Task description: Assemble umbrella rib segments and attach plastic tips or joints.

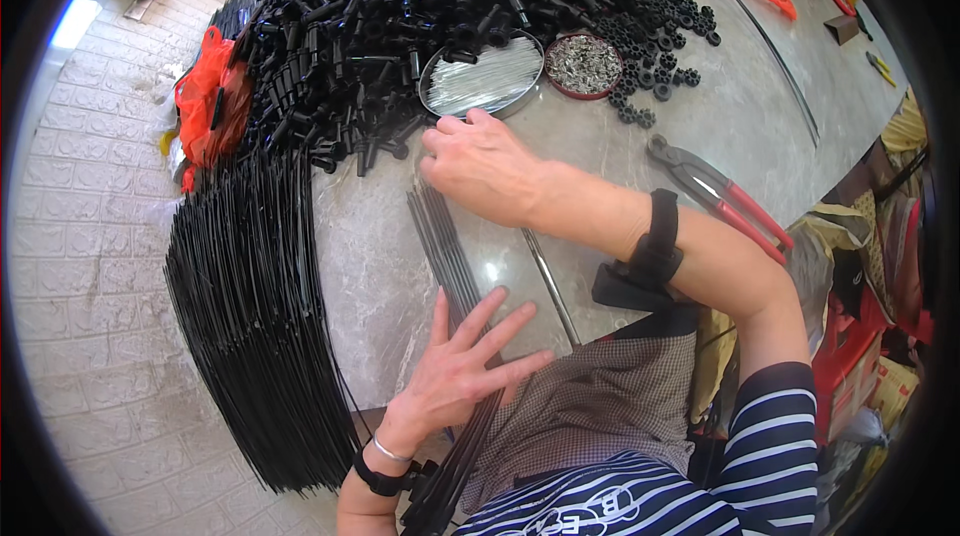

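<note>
My left hand (462, 364) lies with its fingers spread over a bundle of thin black cables (447, 251), which runs down past my wrist towards my lap. At the far end of that bundle my right hand (487, 164) is closed, its fingers curled down. Whatever it pinches is hidden beneath the hand. Just beyond it stands a round metal tray (535, 86) with thin silvery strips (480, 79) in it. A slim metal rod (552, 288) lies on the table to the right of the bundle.
A large sheaf of black cables (255, 326) hangs over the table's left edge. Black tubular fittings (340, 46) heap up at the back, beside black ring nuts (662, 66) and a red dish (551, 86) of small metal pieces. Red-handled cutters (735, 201) lie right; an orange bag (205, 86) left.
</note>
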Available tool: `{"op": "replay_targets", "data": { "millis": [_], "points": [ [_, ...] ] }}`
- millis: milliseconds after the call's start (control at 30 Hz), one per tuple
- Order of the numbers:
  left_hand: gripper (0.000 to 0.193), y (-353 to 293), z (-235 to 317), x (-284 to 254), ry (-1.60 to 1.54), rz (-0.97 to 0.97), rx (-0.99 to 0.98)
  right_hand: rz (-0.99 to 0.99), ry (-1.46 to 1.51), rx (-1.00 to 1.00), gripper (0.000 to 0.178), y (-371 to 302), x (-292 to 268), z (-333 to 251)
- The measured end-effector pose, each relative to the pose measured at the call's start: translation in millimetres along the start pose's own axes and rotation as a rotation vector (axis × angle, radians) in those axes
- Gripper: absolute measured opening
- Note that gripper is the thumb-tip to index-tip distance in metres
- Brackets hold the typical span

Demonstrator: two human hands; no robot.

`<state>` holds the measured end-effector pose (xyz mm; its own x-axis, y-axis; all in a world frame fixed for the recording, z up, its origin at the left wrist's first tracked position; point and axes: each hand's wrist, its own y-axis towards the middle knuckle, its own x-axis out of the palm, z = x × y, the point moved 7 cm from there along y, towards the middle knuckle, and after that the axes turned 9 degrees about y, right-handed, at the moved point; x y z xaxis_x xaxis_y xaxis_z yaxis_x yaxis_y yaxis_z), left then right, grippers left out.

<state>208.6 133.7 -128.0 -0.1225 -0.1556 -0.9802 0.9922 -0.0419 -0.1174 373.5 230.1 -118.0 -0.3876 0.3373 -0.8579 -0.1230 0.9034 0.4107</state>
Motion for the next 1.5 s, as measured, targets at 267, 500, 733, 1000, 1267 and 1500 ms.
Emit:
{"op": "replay_targets", "data": {
  "millis": [267,500,733,1000,1267,1500],
  "points": [
    [0.064,2,0,-1,-0.018,0.031,-0.024,0.024,-0.022,0.010,0.012,1,7,-5],
    [0.061,2,0,-2,-0.008,0.013,-0.006,-0.071,0.026,0.056,0.013,2,10,-5],
    [0.061,2,0,-5,-0.051,0.045,0.014,-0.120,0.206,0.133,0.016,1,2,5],
    [0.050,-4,-5,-4,-0.115,0.085,-0.039,-0.089,0.270,0.205,0.020,-4,-5,12],
    [0.065,-4,-5,-7,-0.149,0.188,-0.001,-0.048,0.331,0.149,0.020,-6,-15,17],
    [0.073,-5,-12,-8,-0.266,0.202,-0.102,-0.030,0.223,0.099,0.016,-6,-16,11]
  ]
}}
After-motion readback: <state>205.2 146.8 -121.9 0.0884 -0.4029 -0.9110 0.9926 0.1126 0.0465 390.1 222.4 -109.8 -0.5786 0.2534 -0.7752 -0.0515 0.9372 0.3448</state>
